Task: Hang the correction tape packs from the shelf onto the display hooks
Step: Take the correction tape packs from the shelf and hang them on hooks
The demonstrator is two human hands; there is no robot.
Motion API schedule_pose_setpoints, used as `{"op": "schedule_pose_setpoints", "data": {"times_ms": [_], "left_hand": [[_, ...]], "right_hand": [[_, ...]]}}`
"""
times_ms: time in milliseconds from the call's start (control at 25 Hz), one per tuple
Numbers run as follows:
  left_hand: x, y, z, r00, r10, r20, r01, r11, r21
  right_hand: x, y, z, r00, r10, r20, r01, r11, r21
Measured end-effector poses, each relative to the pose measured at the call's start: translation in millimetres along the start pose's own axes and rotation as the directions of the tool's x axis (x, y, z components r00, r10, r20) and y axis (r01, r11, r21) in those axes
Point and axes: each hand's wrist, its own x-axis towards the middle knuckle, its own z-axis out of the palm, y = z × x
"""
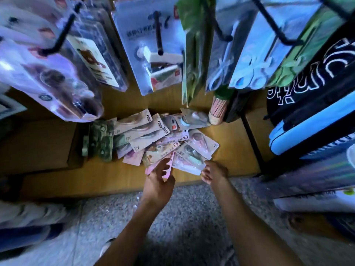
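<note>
Left hand (160,181) grips a pink correction tape pack (161,166) at the near edge of the pile of packs (153,135) on the wooden shelf (96,179). Right hand (214,172) (fingers loosely curled, holding nothing) hovers beside the pile. Display hooks (158,33) overhead.

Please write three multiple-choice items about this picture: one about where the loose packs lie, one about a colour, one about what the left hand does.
1. Where does the pile of packs lie?
A. on the wooden shelf
B. on the grey floor
C. in a basket

2. What colour is the pack in the left hand?
A. green
B. pink
C. black

3. What is the left hand doing?
A. hanging idle
B. gripping a hook
C. holding a pack

Answers:
1 A, the pile rests on the wooden shelf, beyond the floor.
2 B, the pink pack shows between its fingers.
3 C, its fingers curl round that pack at the pile's near edge.
</note>
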Motion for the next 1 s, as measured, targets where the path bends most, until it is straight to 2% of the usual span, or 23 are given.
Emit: {"op": "schedule_pose_setpoints", "data": {"times_ms": [160,320,440,520,640,720,840,1000], "left_hand": [[0.1,-17.9,1.6,0.995,-0.096,0.040,0.097,0.995,-0.011],[-9.8,-13.0,-0.4,0.999,-0.054,-0.004,0.054,0.996,-0.066],[-17.8,2.2,-5.9,1.000,-0.012,-0.027,0.010,0.996,-0.088],[-24.9,15.1,-11.9,1.000,-0.004,-0.031,0.000,0.994,-0.109],[-36.6,40.8,-29.3,0.999,-0.004,-0.044,-0.004,0.984,-0.178],[-43.4,64.9,-44.6,0.999,-0.013,-0.052,-0.003,0.950,-0.313],[-56.4,111.7,-73.1,0.999,-0.011,-0.050,-0.018,0.837,-0.546],[-79.3,160.3,-114.3,0.980,0.143,-0.138,-0.198,0.759,-0.621]], "right_hand": [[-3.7,1.6,4.2,0.998,-0.055,0.033,0.055,0.998,-0.004],[-34.6,11.4,-7.5,0.995,-0.052,0.082,0.050,0.998,0.030],[-57.7,17.0,-24.8,0.998,-0.051,0.029,0.049,0.995,0.085],[-76.0,14.1,-35.5,0.996,-0.091,0.001,0.090,0.989,0.116],[-117.0,-2.6,-44.5,0.974,-0.213,0.076,0.201,0.969,0.142],[-155.2,-16.5,-44.1,0.934,-0.294,0.201,0.253,0.945,0.208],[-214.4,-33.0,-38.8,0.841,-0.384,0.381,0.282,0.912,0.297],[-292.8,-34.4,-39.1,0.670,-0.518,0.532,0.445,0.854,0.271]]}}
